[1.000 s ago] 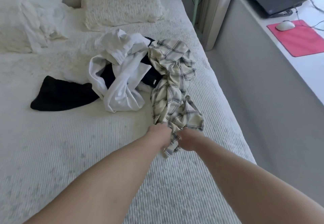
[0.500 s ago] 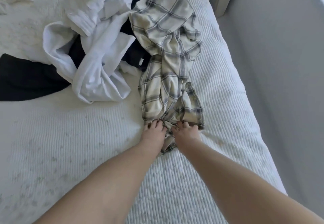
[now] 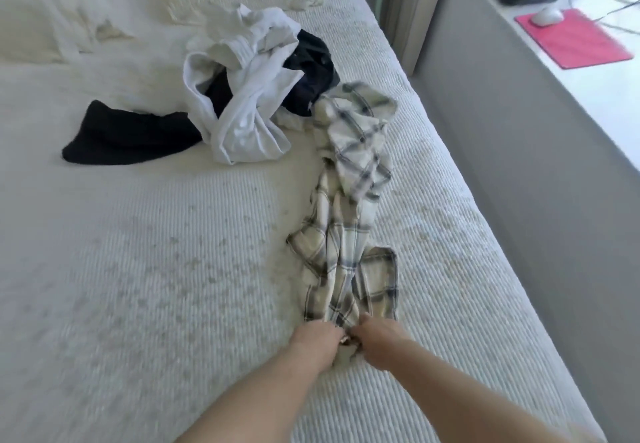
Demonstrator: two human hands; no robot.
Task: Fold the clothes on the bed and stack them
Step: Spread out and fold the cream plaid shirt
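The near end of the plaid shirt (image 3: 349, 220) is held in a closed grip by both the left hand (image 3: 313, 344) and the right hand (image 3: 379, 342), side by side on the bed (image 3: 138, 269). Since half a second ago the shirt has been dragged out long, clear of the pile. A white garment (image 3: 249, 103) and black garment (image 3: 128, 137) lie beyond, well apart from the hands.
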